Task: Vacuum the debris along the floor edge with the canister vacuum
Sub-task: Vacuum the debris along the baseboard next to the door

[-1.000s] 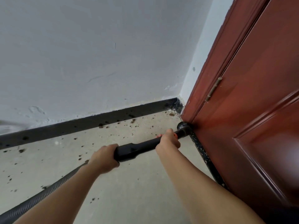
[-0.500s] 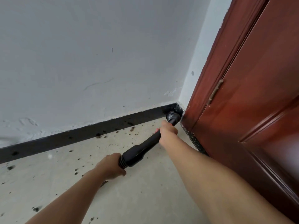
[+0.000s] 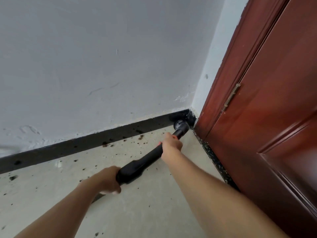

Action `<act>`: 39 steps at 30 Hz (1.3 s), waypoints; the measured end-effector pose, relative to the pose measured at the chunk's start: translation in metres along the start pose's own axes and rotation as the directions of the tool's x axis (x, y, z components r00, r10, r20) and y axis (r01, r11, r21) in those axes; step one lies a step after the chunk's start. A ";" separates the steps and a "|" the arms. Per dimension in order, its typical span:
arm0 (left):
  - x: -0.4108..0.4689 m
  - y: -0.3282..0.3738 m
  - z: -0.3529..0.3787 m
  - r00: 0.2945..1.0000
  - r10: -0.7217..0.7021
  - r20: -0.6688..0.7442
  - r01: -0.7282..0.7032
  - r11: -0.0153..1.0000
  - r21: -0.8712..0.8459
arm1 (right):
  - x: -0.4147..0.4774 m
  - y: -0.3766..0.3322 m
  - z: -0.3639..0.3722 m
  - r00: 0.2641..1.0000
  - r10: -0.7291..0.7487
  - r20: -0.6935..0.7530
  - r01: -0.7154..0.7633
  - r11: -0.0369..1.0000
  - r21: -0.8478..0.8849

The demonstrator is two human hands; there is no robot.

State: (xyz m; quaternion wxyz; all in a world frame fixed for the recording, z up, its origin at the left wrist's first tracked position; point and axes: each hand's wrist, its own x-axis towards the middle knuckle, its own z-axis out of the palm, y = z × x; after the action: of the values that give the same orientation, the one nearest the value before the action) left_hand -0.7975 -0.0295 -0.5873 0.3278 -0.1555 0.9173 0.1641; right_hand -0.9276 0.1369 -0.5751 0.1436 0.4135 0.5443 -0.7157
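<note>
Hands first: your right hand [image 3: 171,143] wraps round the tube [image 3: 142,164] near its front, and your left hand [image 3: 106,179] grips the fat back end. The nozzle [image 3: 181,126] sits right in the corner, touching the black skirting [image 3: 85,143] beside the door [image 3: 265,134]. Dark crumbs [image 3: 140,136] lie along the skirting to the left. Hold the nozzle low and pull it slowly along that edge. Go too fast and bits get missed.

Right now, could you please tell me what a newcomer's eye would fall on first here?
The glossy reddish-brown wooden door fills the right side. At centre, the left hand and right hand grip a black plastic vacuum wand whose round nozzle is pushed into the corner. Dark crumbs of debris dot the floor along the black baseboard, left of it.
</note>
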 end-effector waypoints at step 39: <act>-0.047 -0.018 -0.009 0.976 -0.099 0.194 0.041 0.958 0.283 | -0.065 0.062 -0.063 0.994 0.103 0.035 -0.108 0.959 0.261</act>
State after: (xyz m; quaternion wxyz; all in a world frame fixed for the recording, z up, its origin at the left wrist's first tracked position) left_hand -0.7610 -0.0414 -0.5536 0.4452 -0.1227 0.8862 0.0376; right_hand -0.8192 0.1546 -0.5717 0.1311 0.4497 0.4202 -0.7772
